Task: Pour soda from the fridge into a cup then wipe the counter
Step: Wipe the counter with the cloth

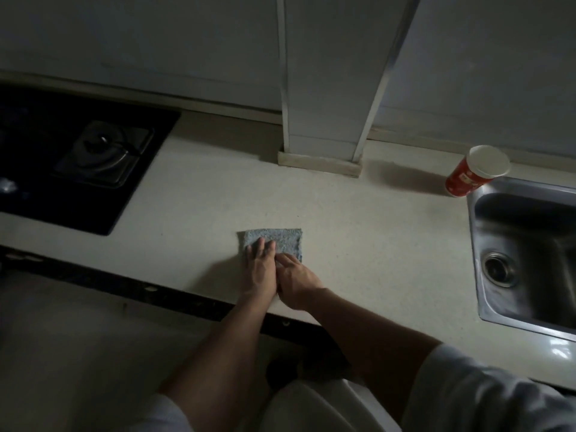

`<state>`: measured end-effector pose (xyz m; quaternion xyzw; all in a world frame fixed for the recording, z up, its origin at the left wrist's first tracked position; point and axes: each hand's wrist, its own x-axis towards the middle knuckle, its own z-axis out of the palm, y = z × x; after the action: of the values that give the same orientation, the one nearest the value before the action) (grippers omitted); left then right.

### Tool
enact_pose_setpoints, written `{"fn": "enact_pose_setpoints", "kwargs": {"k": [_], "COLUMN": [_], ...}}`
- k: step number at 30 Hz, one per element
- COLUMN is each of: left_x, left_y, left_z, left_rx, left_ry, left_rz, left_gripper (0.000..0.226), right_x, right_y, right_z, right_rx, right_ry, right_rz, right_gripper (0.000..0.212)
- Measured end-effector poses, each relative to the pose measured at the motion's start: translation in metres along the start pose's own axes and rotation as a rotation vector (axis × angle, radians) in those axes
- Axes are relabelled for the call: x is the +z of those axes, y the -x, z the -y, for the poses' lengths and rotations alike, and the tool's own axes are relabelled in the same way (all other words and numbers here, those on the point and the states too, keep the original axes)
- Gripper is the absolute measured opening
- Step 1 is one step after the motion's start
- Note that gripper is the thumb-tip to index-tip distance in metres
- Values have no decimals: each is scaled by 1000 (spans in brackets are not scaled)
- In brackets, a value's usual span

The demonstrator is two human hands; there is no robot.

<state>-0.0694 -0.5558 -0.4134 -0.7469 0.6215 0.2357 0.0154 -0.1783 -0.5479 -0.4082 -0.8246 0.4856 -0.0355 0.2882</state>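
Observation:
A folded blue-grey cloth [280,240] lies flat on the pale counter [358,219], near its front edge. My left hand [261,269] presses on the cloth's near left part with straight fingers. Beside it, my right hand [297,283] rests with its fingertips on the cloth's near edge, touching the left hand. A red paper cup [467,176] with a white rim stands upright at the back right, just left of the sink corner. What the cup holds is hidden from here. No soda bottle is in view.
A black gas hob [93,157] is set into the counter at the left. A steel sink [526,254] with a drain fills the right. A white boxed column [324,132] stands on the counter at the back wall. The dark counter edge runs diagonally below my hands.

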Motion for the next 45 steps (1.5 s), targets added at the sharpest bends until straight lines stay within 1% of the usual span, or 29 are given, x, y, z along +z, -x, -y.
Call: {"fn": "enact_pose_setpoints", "kwargs": {"k": [3,9,13,16,21,26,31,35,39,42,45], "left_x": [-17,-40,-46,-47,-49,-48,-38,-24,-1,14,31], "left_y": [-16,-52,-84,-117,-148,-151,-136,-115,-84,-61,-45], "left_z": [12,23,23,27,26,22,18,-8,-49,-92,-150], "left_rx": [-49,-51,11,81,158,182,210,175,140,127,167], "left_ry": [26,-19,-21,10,-44,-105,-82,-91,-110,-128,-150], "left_rz": [18,59,7,6,-35,-51,-58,-66,-73,-59,-37], "left_gripper": [59,71,61,57,54,53,53,52,54,54,54], "right_x": [-8,-20,-29,-36,-44,-41,-34,-34,-38,-47,-68], "right_y": [-31,-73,-96,-116,-135,-135,-118,-91,-46,-9,32], "right_z": [4,11,9,9,12,11,3,-19,-54,-88,-131], "right_rx": [-40,5,35,98,183,225,228,200,139,141,143], "right_ry": [-20,-6,-45,-64,-82,-65,-85,-99,-95,-100,-84], "right_rz": [2,22,-51,-105,-165,-210,-239,-233,-231,-200,-210], "right_gripper": [53,61,52,46,43,44,40,42,44,48,57]}}
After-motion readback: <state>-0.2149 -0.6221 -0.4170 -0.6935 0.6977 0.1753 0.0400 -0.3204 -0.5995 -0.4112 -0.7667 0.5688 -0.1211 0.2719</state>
